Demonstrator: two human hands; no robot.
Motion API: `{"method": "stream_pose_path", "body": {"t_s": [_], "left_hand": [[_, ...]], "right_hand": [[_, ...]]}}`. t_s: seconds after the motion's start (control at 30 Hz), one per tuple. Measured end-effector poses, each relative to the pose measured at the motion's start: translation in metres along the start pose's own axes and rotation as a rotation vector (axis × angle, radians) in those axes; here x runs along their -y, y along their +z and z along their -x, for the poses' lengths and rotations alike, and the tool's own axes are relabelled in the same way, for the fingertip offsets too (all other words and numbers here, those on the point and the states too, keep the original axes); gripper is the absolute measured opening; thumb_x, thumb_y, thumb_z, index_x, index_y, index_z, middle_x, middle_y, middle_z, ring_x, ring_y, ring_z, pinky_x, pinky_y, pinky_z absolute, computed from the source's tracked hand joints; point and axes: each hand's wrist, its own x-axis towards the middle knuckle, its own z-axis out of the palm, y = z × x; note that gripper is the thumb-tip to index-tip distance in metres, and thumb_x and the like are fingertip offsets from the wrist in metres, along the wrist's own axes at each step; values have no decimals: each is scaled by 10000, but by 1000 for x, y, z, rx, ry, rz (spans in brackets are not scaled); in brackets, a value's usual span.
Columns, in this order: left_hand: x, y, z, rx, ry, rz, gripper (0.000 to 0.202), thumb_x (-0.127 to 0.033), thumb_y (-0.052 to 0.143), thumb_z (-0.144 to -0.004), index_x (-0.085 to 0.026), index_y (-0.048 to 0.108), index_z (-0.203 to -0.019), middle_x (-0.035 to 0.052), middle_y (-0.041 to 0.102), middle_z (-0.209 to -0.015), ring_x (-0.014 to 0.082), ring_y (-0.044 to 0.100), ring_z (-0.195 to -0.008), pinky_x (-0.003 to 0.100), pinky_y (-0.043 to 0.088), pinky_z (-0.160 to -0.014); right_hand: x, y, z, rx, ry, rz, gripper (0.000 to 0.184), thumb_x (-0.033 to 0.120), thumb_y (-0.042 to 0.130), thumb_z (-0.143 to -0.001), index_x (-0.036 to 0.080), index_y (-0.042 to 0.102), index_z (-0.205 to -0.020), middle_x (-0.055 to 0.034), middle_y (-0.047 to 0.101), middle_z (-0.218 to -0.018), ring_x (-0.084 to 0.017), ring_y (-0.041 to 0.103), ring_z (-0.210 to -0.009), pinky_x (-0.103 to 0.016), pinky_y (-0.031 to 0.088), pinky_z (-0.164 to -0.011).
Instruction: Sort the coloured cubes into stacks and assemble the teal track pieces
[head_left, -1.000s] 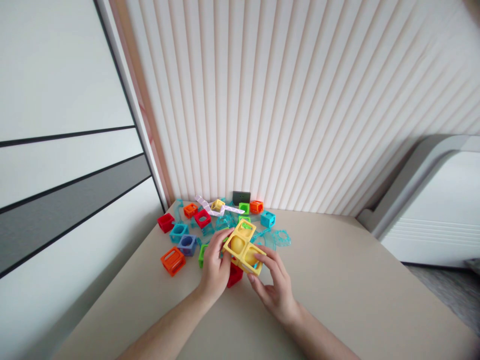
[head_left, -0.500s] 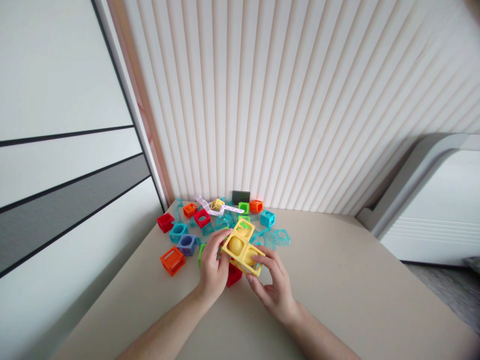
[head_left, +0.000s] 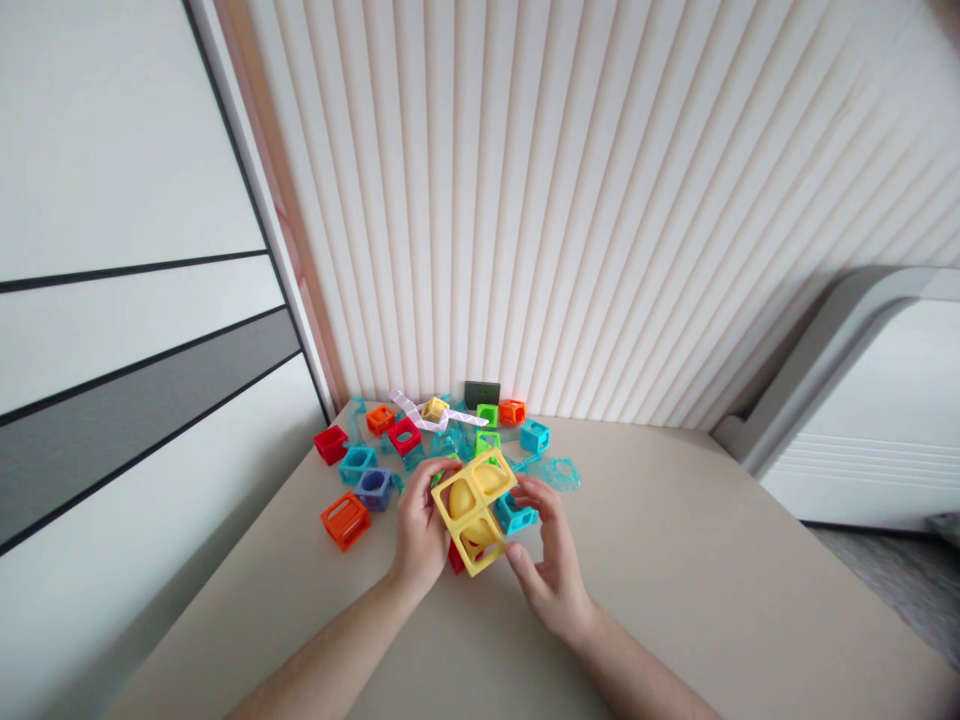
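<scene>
My left hand (head_left: 421, 530) grips a piece made of yellow plastic cube blocks (head_left: 466, 513) joined in an L shape, with rounded hollows and open windows. Its fingers wrap the piece's left side. My right hand (head_left: 551, 565) is just to the right of it, thumb and fingers apart, holding nothing that I can see. The thumb tip is close to the yellow piece's lower right edge. A blue cube block (head_left: 517, 515) shows behind the right fingers. Under the yellow piece, a red block (head_left: 456, 558) is mostly hidden.
Loose blocks spread over the beige table (head_left: 660, 560): an orange block (head_left: 346, 521), a purple block (head_left: 373, 488), a red block (head_left: 405, 436) and several others. Clear teal track pieces (head_left: 561, 472) lie among them. A dark box (head_left: 481, 394) stands against the ribbed wall (head_left: 510, 200).
The yellow piece has turned in my left hand and shifted slightly left and down. My right fingers have come off it, uncovering the blue cube block behind.
</scene>
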Motion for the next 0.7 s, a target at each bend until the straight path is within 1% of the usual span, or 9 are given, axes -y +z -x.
{"method": "stream_pose_path", "body": {"t_s": [0.07,0.17,0.2,0.27,0.33,0.37,0.43,0.53,0.7], "left_hand": [[0,1,0,21,-17,4,166,-188,621,-854,-214,655,-1015,42,710,-992,204,691,-908,295,556,-796],[0,2,2,48,-24,9,156,-208,612,-882,-220,652,-1033,42,707,-1006,199,689,-919,294,552,-807],[1,3,2,61,-24,6,153,-211,608,-891,-222,651,-1038,42,707,-1009,197,691,-919,292,552,-806],[2,4,3,96,-16,-4,150,-217,604,-903,-221,648,-1046,48,709,-1012,196,697,-914,291,558,-797],[3,5,4,125,4,-19,128,-228,603,-910,-216,649,-1029,53,709,-1000,197,704,-908,296,565,-793],[3,5,4,133,15,-22,113,-233,601,-914,-214,649,-1014,54,707,-987,199,706,-905,299,569,-792],[3,6,4,140,28,-28,96,-242,603,-916,-211,648,-995,55,703,-966,201,706,-900,303,575,-790],[2,5,3,134,40,-40,96,-241,617,-908,-211,646,-994,55,700,-967,195,702,-884,298,577,-779],[2,3,2,127,44,-94,68,-221,627,-902,-209,645,-966,38,696,-940,177,691,-829,276,571,-731]], "right_hand": [[-2,3,-2,-15,112,-73,539,463,535,-982,272,379,-1461,-140,504,-1389,-258,585,-1153,-437,513,-976],[-1,10,-6,39,277,-297,661,573,522,-961,270,311,-1509,-144,572,-1336,-248,643,-1078,-423,551,-923],[0,11,-8,56,320,-379,694,608,529,-944,264,317,-1508,-146,596,-1314,-253,655,-1074,-421,559,-916],[5,14,-10,73,395,-503,713,637,579,-903,257,378,-1473,-143,631,-1287,-267,669,-1085,-417,567,-918],[11,15,-12,70,460,-570,705,608,651,-870,258,426,-1439,-130,662,-1254,-275,683,-1074,-420,574,-914],[14,14,-13,68,491,-594,708,583,679,-862,261,426,-1439,-123,674,-1236,-275,692,-1055,-424,579,-907],[18,13,-14,63,533,-630,746,543,717,-848,270,393,-1462,-112,684,-1218,-274,705,-1025,-433,590,-887],[22,10,-14,78,555,-650,834,521,751,-826,279,323,-1500,-111,678,-1229,-276,705,-1032,-439,597,-878],[20,12,-9,114,581,-714,971,456,787,-814,295,170,-1546,-117,657,-1265,-274,694,-1068,-454,588,-895]]}}
